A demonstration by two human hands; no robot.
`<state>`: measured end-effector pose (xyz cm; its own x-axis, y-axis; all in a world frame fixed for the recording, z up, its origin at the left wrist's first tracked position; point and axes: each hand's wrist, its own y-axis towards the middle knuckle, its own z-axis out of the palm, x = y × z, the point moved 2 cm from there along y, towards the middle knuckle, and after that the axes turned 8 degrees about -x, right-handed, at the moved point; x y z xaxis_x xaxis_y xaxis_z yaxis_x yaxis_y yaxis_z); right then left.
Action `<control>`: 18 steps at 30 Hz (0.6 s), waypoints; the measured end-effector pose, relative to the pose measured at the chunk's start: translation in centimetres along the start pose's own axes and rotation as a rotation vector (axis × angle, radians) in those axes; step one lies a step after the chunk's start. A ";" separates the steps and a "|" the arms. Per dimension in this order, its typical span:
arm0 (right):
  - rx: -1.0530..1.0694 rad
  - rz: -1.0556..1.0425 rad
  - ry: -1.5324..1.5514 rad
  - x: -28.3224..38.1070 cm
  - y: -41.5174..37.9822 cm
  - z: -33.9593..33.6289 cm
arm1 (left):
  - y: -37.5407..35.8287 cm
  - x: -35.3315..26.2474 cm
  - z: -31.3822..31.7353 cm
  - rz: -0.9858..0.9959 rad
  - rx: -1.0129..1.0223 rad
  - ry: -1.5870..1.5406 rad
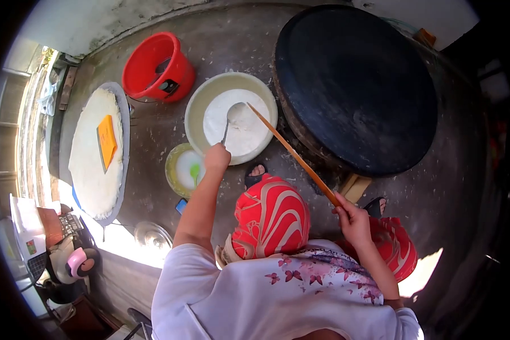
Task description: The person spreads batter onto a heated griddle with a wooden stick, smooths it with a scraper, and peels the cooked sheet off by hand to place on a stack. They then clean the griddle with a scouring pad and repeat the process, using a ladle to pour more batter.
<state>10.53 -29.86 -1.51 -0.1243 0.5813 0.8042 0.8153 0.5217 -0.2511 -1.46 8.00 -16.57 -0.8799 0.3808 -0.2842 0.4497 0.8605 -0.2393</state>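
Note:
My left hand point(217, 157) is closed around the handle of a metal ladle point(236, 111). The ladle's bowl rests at the surface of white batter point(246, 133) in a large pale basin point(194, 116). In my right hand point(352, 216) is a long, flat wooden stick point(300, 161), its narrow tip over the basin close to the ladle. To the right of the basin stands a big round black griddle point(357, 85) with a bare surface. A smaller yellowish bowl point(171, 173) beside the basin holds whitish liquid and a green spoon point(195, 171).
A red bucket point(181, 65) stands behind the basin. At left, a round board point(126, 107) bears a pale flatbread sheet point(88, 158) with an orange scraper point(107, 141) on it. A metal lid point(152, 235) and blue phone-like object point(181, 205) lie on the floor.

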 end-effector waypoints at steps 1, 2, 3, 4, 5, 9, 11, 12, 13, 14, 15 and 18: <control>-0.003 -0.005 0.000 -0.2 0.2 -0.2 | -1.0 0.1 0.3 0.073 0.095 0.043; 0.002 0.008 -0.006 -0.5 0.2 -0.3 | -1.7 0.8 -0.2 0.071 0.093 0.042; 0.004 0.025 -0.007 -0.8 0.3 -0.3 | -2.2 1.4 -1.9 0.082 0.130 0.006; 0.006 0.031 -0.002 -1.0 0.5 -0.4 | -2.4 2.0 -3.2 0.092 0.170 -0.027; 0.013 0.037 0.003 -1.1 0.7 -0.6 | -2.4 2.6 -4.1 0.087 0.176 -0.018; 0.023 0.048 -0.003 -1.4 0.5 -0.5 | -1.9 3.9 -3.9 -0.058 0.087 0.106; 0.013 0.033 -0.013 -1.5 0.7 -0.5 | -2.3 1.9 -1.8 -0.065 0.109 0.125; 0.005 0.025 -0.024 -1.5 0.6 -0.6 | -1.9 1.6 0.1 0.025 0.096 0.062; 0.003 0.030 -0.026 -1.4 0.5 -0.7 | -1.9 0.8 1.1 0.112 0.085 0.000; -0.007 0.015 -0.024 -0.8 0.2 -0.5 | -2.0 0.5 1.6 0.117 0.086 -0.005; -0.015 -0.004 -0.019 -0.7 0.4 -0.5 | -2.3 -0.6 1.7 -0.153 0.318 -0.254; -0.013 0.020 0.031 -1.1 0.5 -0.5 | -1.1 2.6 5.6 -0.837 0.914 -1.179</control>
<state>11.34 -30.56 -2.30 -0.0902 0.5719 0.8154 0.8247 0.5018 -0.2607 -3.44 6.16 -22.21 -0.5112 -0.8373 -0.1939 0.2640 0.0617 -0.9625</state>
